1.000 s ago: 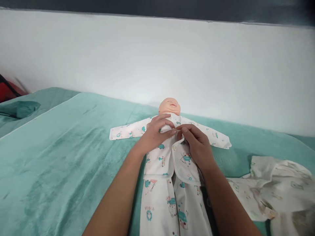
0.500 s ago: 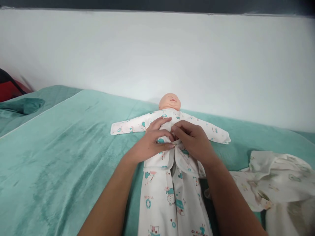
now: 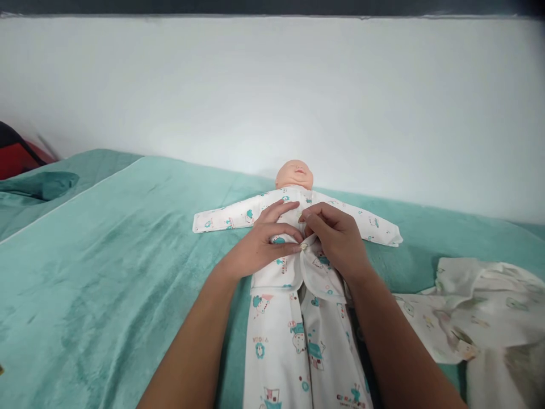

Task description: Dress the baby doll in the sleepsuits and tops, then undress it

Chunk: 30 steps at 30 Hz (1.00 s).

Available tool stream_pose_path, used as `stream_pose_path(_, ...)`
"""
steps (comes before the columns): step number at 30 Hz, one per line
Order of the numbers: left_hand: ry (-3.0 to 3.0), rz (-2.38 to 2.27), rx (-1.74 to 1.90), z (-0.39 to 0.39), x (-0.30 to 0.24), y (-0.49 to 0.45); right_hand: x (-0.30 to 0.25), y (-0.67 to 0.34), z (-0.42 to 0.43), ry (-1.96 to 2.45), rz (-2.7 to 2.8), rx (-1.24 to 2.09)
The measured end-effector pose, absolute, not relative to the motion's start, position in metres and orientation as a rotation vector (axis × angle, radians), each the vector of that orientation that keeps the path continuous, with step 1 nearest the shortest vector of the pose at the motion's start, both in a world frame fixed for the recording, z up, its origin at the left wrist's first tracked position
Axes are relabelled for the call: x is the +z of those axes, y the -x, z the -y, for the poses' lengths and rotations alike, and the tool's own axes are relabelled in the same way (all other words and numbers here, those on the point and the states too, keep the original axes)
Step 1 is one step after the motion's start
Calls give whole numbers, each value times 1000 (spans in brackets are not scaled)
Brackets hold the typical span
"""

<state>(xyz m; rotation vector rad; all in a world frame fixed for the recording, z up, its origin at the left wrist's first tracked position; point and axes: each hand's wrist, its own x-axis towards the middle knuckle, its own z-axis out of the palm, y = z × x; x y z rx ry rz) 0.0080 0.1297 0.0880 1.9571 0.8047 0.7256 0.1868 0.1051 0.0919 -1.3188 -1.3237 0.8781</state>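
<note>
A baby doll [image 3: 294,173] lies on its back on a teal blanket [image 3: 106,255], dressed in a white printed sleepsuit [image 3: 293,324] with its sleeves spread out. Both my hands rest on the doll's chest. My left hand [image 3: 261,241] presses the left front panel flat, its fingers pinching the panel's edge. The fingers of my right hand [image 3: 336,238] are curled, pinching the right panel's edge at a small snap button [image 3: 304,246] between the two hands. Below the hands the shirt front gapes open.
A crumpled white printed garment [image 3: 477,312] lies on the blanket to the right. A white wall runs behind the bed. At the far left are a teal pillow [image 3: 40,184] and something red and black [image 3: 15,156].
Both hands slid down a little from the collar to the snap lower on the chest and drew the two front edges together there. The doll has stayed in place.
</note>
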Motion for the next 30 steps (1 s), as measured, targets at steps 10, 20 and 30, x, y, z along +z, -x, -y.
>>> stream_pose_path(10, -2018, -841, 840, -129, 86, -14, 88, -188, -106, 1300, 1325, 864)
stream_pose_path(20, -1906, -935, 1023, -129, 80, -23, 91, -191, -105, 1162, 1255, 821)
stream_pose_path(30, -2032, -1279, 1254, -132, 77, -32, 88, -186, -110, 1259, 1348, 738)
